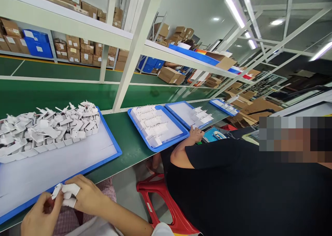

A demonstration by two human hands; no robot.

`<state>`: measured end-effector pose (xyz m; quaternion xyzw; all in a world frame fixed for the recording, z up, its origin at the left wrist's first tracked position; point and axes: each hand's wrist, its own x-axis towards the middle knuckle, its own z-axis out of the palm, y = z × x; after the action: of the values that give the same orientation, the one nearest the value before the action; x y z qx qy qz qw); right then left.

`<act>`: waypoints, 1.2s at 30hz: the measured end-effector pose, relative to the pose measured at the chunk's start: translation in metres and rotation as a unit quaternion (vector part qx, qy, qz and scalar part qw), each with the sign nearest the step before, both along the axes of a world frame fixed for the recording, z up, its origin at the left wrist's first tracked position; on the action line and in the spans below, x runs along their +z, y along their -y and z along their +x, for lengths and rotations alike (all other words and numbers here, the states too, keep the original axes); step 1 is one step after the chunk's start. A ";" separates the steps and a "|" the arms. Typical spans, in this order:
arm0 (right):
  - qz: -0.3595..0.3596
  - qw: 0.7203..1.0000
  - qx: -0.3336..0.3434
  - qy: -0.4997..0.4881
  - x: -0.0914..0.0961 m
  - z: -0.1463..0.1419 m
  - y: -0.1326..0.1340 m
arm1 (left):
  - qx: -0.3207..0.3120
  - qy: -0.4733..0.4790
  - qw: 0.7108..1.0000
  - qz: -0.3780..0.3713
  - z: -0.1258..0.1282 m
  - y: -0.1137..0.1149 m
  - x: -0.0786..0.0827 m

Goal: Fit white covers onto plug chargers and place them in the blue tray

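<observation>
Bright even indoor light from long white fluorescent ceiling tubes [234,10], glare blooming around them, soft faint shadows, wide-angle bending at edges, tilted frame, sharp focus, one pixelated patch at right

White parts [49,132]; blue tray [114,153]; green table [129,139]; red stool [166,201].

Both hands low in the head view, brought together.
Left hand [38,217] curled, fingers bent inward toward the right. Right hand [83,196] closed, wrapped fingertips [69,191] pinched; its forearm runs off to the lower right.
</observation>
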<state>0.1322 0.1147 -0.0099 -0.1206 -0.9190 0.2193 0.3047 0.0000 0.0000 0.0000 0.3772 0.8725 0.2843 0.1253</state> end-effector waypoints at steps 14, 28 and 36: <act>-0.197 0.975 0.050 -0.086 0.021 0.041 -0.017 | -0.267 0.178 0.940 0.116 0.001 -0.014 -0.002; -0.017 0.954 0.164 0.252 0.078 0.050 -0.037 | -0.278 0.161 0.939 0.121 0.005 -0.010 0.009; 0.008 0.956 0.185 0.226 0.071 0.045 -0.036 | -0.289 0.144 0.938 0.124 0.006 -0.010 0.004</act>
<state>0.1771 0.1508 0.0613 0.0078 -0.9718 0.2315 0.0444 0.0059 0.0100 0.0045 0.5805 0.6563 0.3934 0.2785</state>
